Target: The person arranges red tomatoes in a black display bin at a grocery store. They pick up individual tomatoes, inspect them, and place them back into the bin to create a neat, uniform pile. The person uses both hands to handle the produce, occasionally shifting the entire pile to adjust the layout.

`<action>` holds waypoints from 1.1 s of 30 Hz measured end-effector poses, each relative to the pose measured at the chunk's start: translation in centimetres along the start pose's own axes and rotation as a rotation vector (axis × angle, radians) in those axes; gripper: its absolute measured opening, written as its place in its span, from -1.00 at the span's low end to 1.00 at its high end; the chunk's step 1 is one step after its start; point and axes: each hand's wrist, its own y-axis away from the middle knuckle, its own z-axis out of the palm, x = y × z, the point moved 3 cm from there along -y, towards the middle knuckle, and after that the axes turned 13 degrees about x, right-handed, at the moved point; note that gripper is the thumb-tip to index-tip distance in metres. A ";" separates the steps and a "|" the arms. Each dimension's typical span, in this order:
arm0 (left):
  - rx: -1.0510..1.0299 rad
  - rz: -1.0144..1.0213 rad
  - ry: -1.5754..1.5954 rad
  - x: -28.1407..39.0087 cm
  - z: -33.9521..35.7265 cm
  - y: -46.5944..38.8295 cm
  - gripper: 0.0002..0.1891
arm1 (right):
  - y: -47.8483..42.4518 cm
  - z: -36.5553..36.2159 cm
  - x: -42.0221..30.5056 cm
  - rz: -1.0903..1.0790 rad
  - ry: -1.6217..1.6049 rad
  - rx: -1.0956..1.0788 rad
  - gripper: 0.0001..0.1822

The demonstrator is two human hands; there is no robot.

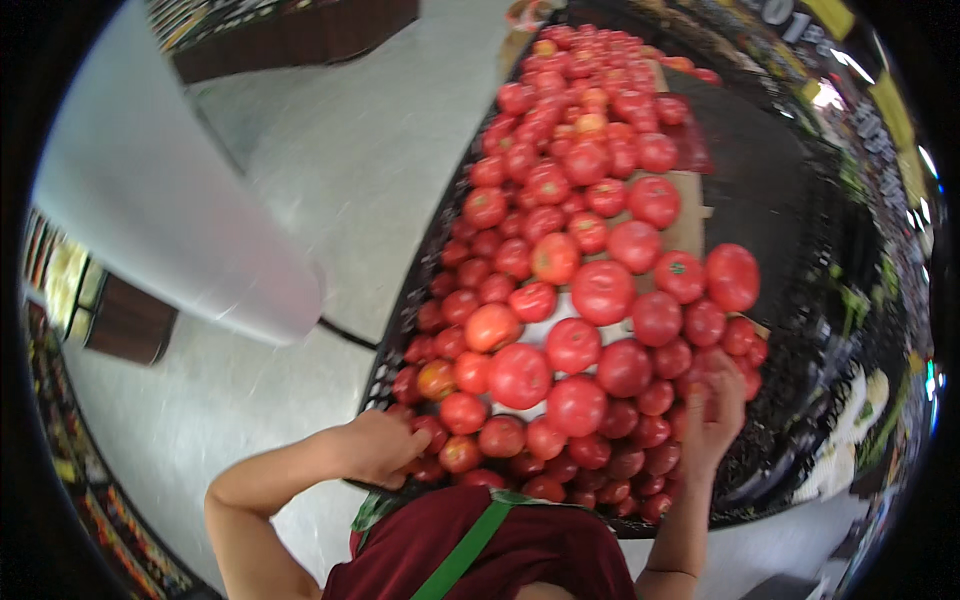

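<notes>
Red tomatoes [521, 375] lie heaped in front of me in a long black display bin [431, 259]. My right hand [714, 416] is at the heap's right side, with its thumb and fingers around a red tomato [705, 367]. At the near left corner of the bin, my left hand [382, 448] reaches over the rim. Its curled fingers touch the tomatoes there, but what they grip is hidden. A large tomato [602, 292] rests near the middle, beside a patch of pale lining. Some tomatoes are paler, like an orange-red one [493, 328].
Dark eggplants [772, 442] lie right of the tomatoes. Cardboard [679, 206] shows beneath the heap, beside a black surface [757, 187]. A thick white column [187, 195] rises from the floor [330, 165] at left. Other produce shelves line the sides.
</notes>
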 end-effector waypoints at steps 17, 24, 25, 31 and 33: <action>0.364 -0.282 1.615 5.8 -1.9 -11.6 -0.56 | 4.8 4.7 -9.6 -0.193 -0.304 -0.397 -0.33; 0.220 -0.094 1.796 5.8 -2.7 -11.1 -0.53 | 0.0 2.9 -4.3 0.017 -0.166 -0.154 -0.40; 0.249 -0.120 1.739 5.1 -2.6 -11.0 -0.56 | -1.8 2.5 -2.4 0.017 -0.161 -0.020 -0.39; 0.348 -0.195 1.606 3.6 -2.4 -11.5 -0.69 | -8.3 -0.3 11.0 0.225 0.261 0.486 -0.23; 0.328 -0.172 1.586 3.6 -2.4 -11.7 -0.70 | -9.2 0.0 14.9 0.259 0.301 0.549 -0.23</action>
